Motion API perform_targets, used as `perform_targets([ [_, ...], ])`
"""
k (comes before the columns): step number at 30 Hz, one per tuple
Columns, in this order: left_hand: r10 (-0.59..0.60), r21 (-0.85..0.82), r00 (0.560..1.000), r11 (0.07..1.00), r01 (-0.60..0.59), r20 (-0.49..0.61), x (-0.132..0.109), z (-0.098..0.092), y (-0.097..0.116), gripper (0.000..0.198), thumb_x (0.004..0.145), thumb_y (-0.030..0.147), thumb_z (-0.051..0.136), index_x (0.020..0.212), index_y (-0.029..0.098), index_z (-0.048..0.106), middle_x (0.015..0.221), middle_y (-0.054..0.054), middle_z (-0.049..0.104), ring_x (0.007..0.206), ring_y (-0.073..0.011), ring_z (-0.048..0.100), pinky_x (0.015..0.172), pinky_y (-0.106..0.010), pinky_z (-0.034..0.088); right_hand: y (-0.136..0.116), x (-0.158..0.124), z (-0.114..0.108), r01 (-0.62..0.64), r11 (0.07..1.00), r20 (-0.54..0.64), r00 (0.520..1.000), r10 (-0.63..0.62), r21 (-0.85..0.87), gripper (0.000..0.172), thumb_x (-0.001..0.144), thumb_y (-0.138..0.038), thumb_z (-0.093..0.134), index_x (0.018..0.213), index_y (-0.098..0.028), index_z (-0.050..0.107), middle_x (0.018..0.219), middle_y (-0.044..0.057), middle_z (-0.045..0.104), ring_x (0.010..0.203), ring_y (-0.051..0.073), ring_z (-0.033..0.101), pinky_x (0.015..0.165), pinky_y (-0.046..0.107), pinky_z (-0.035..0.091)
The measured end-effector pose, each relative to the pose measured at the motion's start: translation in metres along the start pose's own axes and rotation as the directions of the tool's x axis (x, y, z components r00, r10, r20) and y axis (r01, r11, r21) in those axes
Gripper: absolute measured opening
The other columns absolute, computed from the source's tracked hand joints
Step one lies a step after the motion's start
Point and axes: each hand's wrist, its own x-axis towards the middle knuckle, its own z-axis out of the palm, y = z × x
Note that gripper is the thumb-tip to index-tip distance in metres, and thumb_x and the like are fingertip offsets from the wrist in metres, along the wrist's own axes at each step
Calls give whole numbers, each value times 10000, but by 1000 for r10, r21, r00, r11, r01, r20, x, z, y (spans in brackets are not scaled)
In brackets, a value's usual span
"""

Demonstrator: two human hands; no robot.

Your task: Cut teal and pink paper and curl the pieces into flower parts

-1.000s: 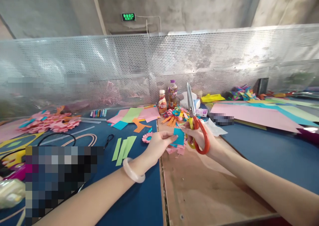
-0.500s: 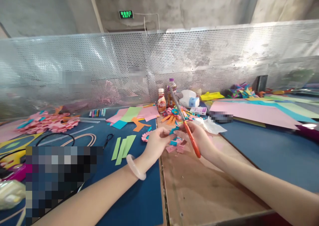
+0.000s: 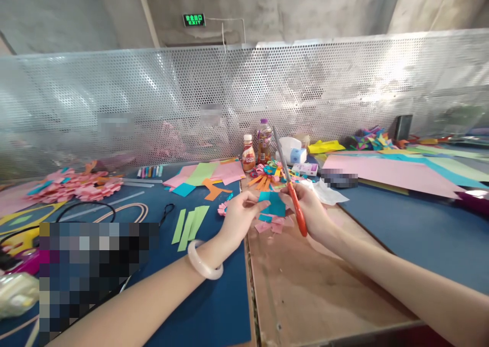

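My left hand (image 3: 240,215) pinches a small teal piece of paper (image 3: 272,203) above the seam between the blue mat and the brown board. My right hand (image 3: 310,209) grips red-handled scissors (image 3: 289,184), blades pointing up and away, right beside the teal paper's right edge. A pale bangle (image 3: 204,261) sits on my left wrist. Pink paper scraps (image 3: 272,227) lie just under the hands.
Green paper strips (image 3: 190,224) lie on the blue mat (image 3: 214,306) to the left. Two bottles (image 3: 256,151), paper flowers (image 3: 267,175), coloured sheets (image 3: 208,174) and a pink pile (image 3: 74,185) stand further back. Large pink and teal sheets (image 3: 393,176) cover the right. A perforated metal screen (image 3: 244,97) closes the back.
The scissors swung from upright with handles showing to tilted with blades leaning left, then partly back. The teal paper turned edge-on and now faces me flat again. My hands stayed close together.
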Motion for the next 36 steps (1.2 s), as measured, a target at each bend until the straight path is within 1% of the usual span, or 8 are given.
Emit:
perform_targets([
  [5,-81,-67,993,994,87,89,3,-4,0,159,739,318,586,768,161,580,729,-13,605,636,-138,573,550,-244,451,1,1,0,4,1000,1,1000,-4,13,239,675,-345,628,802,-172,523,713,-4,562,557,124,542,471,252,472],
  [8,-39,16,985,999,37,168,2,-4,2,109,740,270,585,733,161,580,651,8,585,588,-125,556,537,-235,440,1,2,-1,24,999,-28,999,-25,-46,224,689,-362,616,770,-183,507,681,-17,540,549,127,540,453,246,461],
  [11,-33,88,983,996,17,183,2,-5,5,85,738,248,586,725,165,574,572,25,566,496,-109,521,482,-222,415,0,3,-3,14,996,-40,999,-18,-89,224,698,-378,604,753,-190,496,642,-30,524,495,113,516,423,240,443],
  [16,30,120,997,992,-37,66,10,-14,5,118,764,290,552,759,172,556,519,38,543,392,-94,482,378,-194,352,-13,-4,0,-1,994,99,995,12,-110,288,722,-445,571,798,-177,496,650,-11,539,481,110,493,428,250,435],
  [20,64,86,997,994,-61,-31,20,-24,3,149,759,328,563,747,181,548,468,51,504,351,-80,453,344,-176,307,-26,-10,2,18,985,217,976,20,-173,354,749,-478,531,918,-170,493,801,49,592,611,153,546,549,296,473],
  [26,52,-81,996,995,-59,-77,25,-31,4,175,799,382,502,792,208,489,510,38,499,309,-67,408,288,-163,250,-34,-9,-6,147,899,222,973,-57,-412,342,722,-439,561,939,-196,454,888,62,560,822,213,532,702,350,460],
  [30,17,-234,985,971,-57,-173,29,-32,9,74,796,277,488,788,216,447,521,52,492,351,-71,438,306,-149,280,-28,-2,-13,251,840,276,953,-126,-482,209,779,-388,470,880,-206,449,844,40,556,748,189,519,678,338,437],
  [36,-76,-400,936,914,-73,-343,36,-40,15,57,747,188,529,723,173,479,554,31,528,418,-59,484,350,-136,319,-18,3,-15,334,649,267,942,-204,-683,178,748,-369,476,767,-212,395,676,5,535,576,156,455,547,276,362],
])
